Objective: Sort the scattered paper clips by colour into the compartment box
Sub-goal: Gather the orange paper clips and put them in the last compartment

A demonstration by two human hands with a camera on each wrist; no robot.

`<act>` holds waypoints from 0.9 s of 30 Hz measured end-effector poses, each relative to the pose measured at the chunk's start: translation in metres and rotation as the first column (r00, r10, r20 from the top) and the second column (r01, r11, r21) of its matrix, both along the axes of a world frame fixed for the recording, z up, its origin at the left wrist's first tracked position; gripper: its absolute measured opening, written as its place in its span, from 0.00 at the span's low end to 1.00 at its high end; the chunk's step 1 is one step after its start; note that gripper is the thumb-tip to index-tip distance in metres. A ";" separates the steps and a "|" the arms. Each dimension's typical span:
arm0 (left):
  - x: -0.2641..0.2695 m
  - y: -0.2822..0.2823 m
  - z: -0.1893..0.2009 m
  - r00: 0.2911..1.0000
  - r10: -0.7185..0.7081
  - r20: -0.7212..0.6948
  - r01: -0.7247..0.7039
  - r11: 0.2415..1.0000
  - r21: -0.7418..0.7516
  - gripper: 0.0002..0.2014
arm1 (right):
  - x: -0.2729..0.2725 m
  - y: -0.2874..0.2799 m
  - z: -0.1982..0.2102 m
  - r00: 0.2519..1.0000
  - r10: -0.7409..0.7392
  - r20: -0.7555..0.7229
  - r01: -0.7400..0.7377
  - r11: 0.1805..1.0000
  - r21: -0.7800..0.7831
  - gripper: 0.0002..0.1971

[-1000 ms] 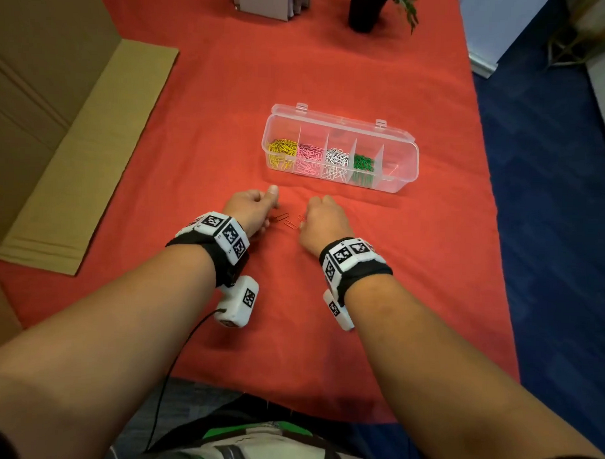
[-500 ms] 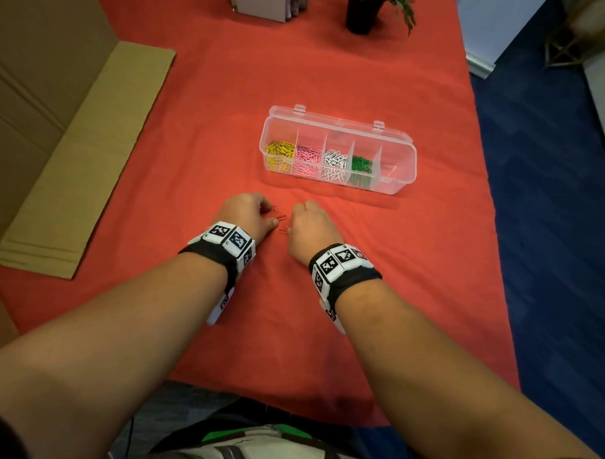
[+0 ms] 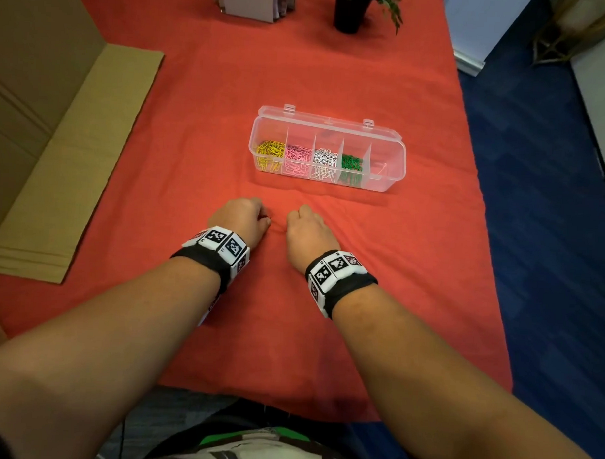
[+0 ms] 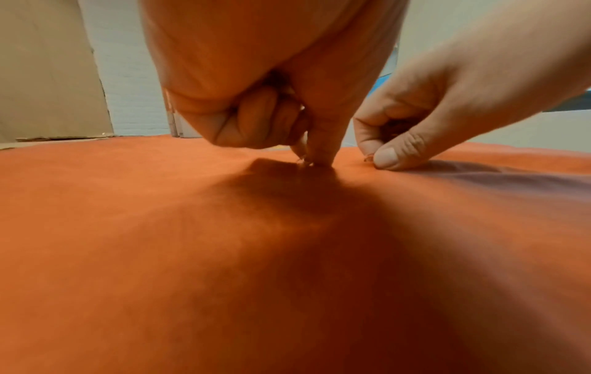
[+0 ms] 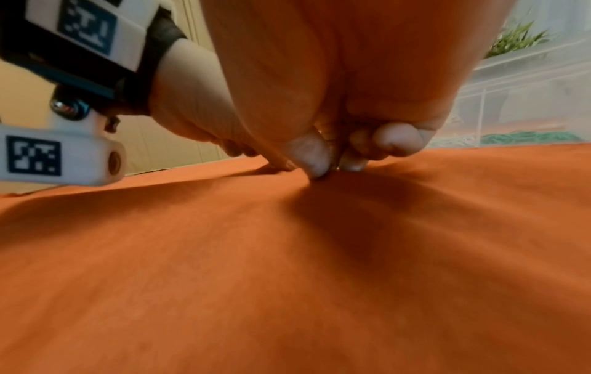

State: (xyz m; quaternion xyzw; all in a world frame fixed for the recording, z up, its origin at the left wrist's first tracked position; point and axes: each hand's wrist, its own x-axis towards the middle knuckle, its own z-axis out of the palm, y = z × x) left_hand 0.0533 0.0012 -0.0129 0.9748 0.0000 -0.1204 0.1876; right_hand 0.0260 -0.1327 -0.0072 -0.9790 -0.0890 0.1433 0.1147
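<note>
Head view gives two fists side by side on the red cloth (image 3: pixel 201 129), knuckles hiding the fingertips. Left wrist view opens it up: left hand (image 4: pixel 272 101) pinches thumb and forefinger tight on a small clip (image 4: pixel 302 162) at the cloth, while the right hand (image 4: pixel 415 121) pinches another clip (image 4: pixel 367 159) just beside. Compartment box (image 3: pixel 393 153) sits beyond, lid open, right end compartment almost bare, open cloth between it and the hands.
</note>
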 end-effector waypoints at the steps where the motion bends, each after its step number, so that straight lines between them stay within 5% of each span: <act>1: 0.000 0.000 -0.001 1.000 0.001 -0.012 -0.001 1.000 -0.007 0.09 | 0.000 -0.002 0.000 1.000 -0.004 -0.020 0.004 1.000 -0.010 0.15; 5: 0.000 0.000 0.007 0.976 0.125 -0.180 -0.168 0.955 -0.244 0.09 | 0.006 -0.024 0.009 0.976 -0.118 -0.183 0.153 0.970 0.190 0.09; 7: 0.001 -0.003 0.019 0.880 0.240 -0.410 -0.437 0.745 -0.503 0.11 | 0.008 -0.039 0.018 0.923 -0.249 -0.292 0.354 0.848 0.395 0.04; 10: 0.000 -0.005 0.039 0.665 0.138 -0.734 -0.743 0.221 -0.632 0.09 | 0.006 -0.060 0.036 0.795 -0.335 -0.506 0.604 0.513 0.610 0.13; 12: -0.004 -0.006 0.054 0.636 -0.054 -0.769 -0.767 0.058 -0.639 0.04 | 0.005 -0.072 0.049 0.712 -0.260 -0.652 0.702 0.228 0.675 0.12; 14: -0.008 -0.010 0.065 0.651 -0.184 -0.737 -0.752 -0.025 -0.658 0.03 | 0.004 -0.084 0.062 0.649 -0.154 -0.745 0.753 -0.008 0.658 0.11; 16: -0.009 -0.019 0.074 0.666 -0.240 -0.706 -0.736 -0.058 -0.674 0.05 | 0.002 -0.093 0.071 0.617 -0.072 -0.784 0.770 -0.153 0.620 0.08; 19: -0.006 -0.037 0.083 0.657 -0.216 -0.722 -0.746 -0.047 -0.665 0.06 | 0.001 -0.102 0.079 0.585 0.005 -0.811 0.786 -0.253 0.565 0.05; 23: 0.006 -0.062 0.087 0.575 -0.107 -0.811 -0.809 0.071 -0.583 0.13 | 0.001 -0.118 0.080 0.512 -0.070 -0.856 0.827 -0.232 0.513 0.09; 27: 0.023 -0.097 0.098 0.593 -0.069 -0.802 -0.786 0.162 -0.596 0.12 | -0.005 -0.139 0.077 0.449 -0.202 -0.871 0.859 -0.173 0.483 0.11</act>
